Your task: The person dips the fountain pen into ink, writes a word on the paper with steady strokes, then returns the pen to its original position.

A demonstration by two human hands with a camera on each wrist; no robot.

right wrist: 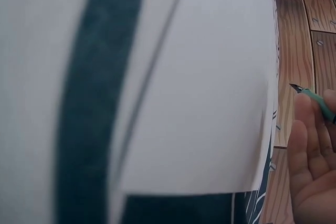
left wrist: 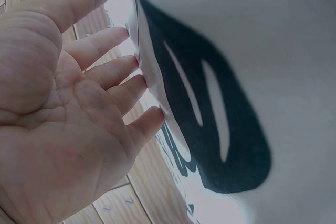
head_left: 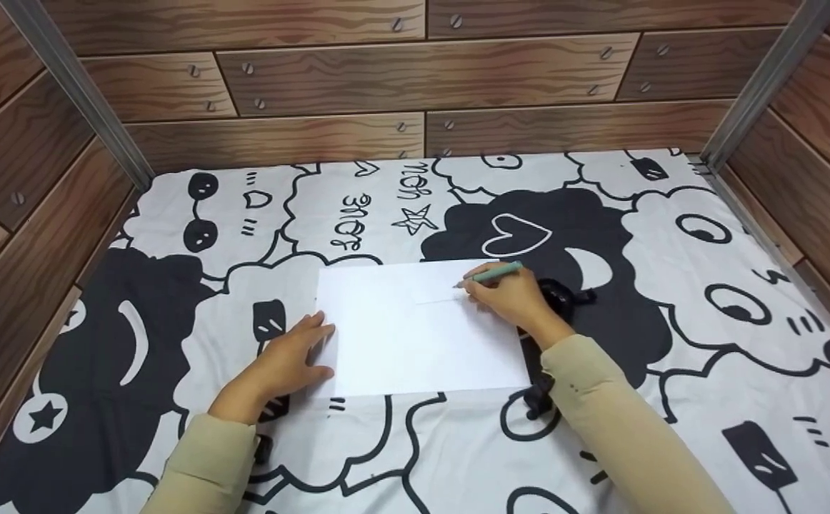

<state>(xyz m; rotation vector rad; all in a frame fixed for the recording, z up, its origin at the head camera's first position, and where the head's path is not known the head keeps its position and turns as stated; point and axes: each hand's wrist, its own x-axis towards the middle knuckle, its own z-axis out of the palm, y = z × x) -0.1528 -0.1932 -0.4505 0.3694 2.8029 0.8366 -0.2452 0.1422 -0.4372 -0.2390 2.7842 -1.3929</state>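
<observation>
A white sheet of paper [head_left: 415, 350] lies flat on the patterned cloth. My right hand [head_left: 511, 296] pinches a green pen [head_left: 497, 273] over the sheet's upper right part, with its tip at or close to the paper. A thin, faint line runs left from near the tip. In the right wrist view, the green pen [right wrist: 317, 103] shows a dark pointed nib like a fountain pen's. My left hand [head_left: 283, 364] rests at the sheet's left edge, fingers spread and fingertips on the paper. Its fingers look relaxed and slightly bent in the left wrist view, holding nothing.
Black-and-white cartoon cloth [head_left: 358, 450] covers the table. Wood-plank panels [head_left: 415, 78] stand behind and at both sides, with grey metal posts [head_left: 79, 93] in the corners. A black device [head_left: 556, 296] sits by my right wrist.
</observation>
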